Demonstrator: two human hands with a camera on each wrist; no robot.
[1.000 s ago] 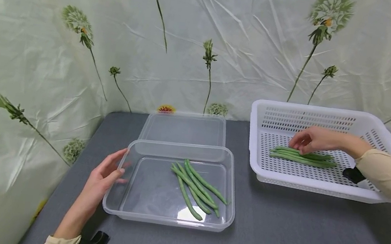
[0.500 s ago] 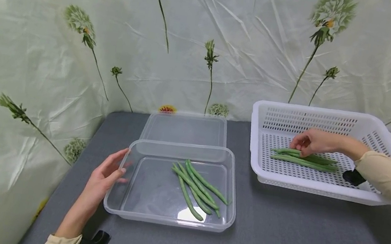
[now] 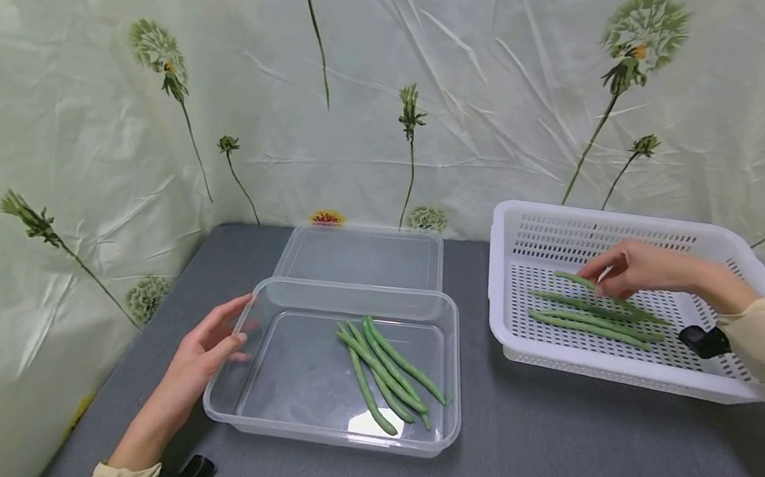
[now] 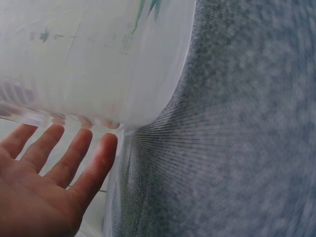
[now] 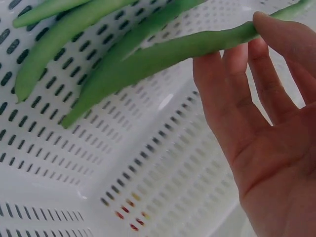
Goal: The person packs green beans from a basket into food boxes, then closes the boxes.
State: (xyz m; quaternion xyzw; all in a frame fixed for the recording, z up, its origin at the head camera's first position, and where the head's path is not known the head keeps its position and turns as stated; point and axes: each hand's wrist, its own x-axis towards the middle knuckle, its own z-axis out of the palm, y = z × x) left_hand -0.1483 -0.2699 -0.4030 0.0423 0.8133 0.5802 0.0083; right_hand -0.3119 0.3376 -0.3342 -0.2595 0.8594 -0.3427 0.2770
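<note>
My right hand (image 3: 633, 269) pinches one green bean (image 5: 173, 51) between thumb and fingertips, over the white perforated basket (image 3: 499, 322). Several other green beans (image 3: 592, 326) lie side by side on the basket floor below it. My left hand (image 3: 197, 359) has its fingers extended against the left wall of a clear plastic container (image 3: 280, 426); in the left wrist view the fingertips (image 4: 106, 143) meet that wall. Inside the container, toward its right side, lie several green beans (image 3: 385, 371) in a loose bunch.
A clear flat lid (image 3: 361, 256) lies behind the container. Both stand on a dark grey tabletop (image 3: 542, 460), with the basket to the right. A floral-printed sheet (image 3: 339, 133) hangs along the back and left of the table.
My right hand has pinched one bean and lifted it slightly up and to the right, spreading the beans in the basket apart. The left hand has stayed at the container.
</note>
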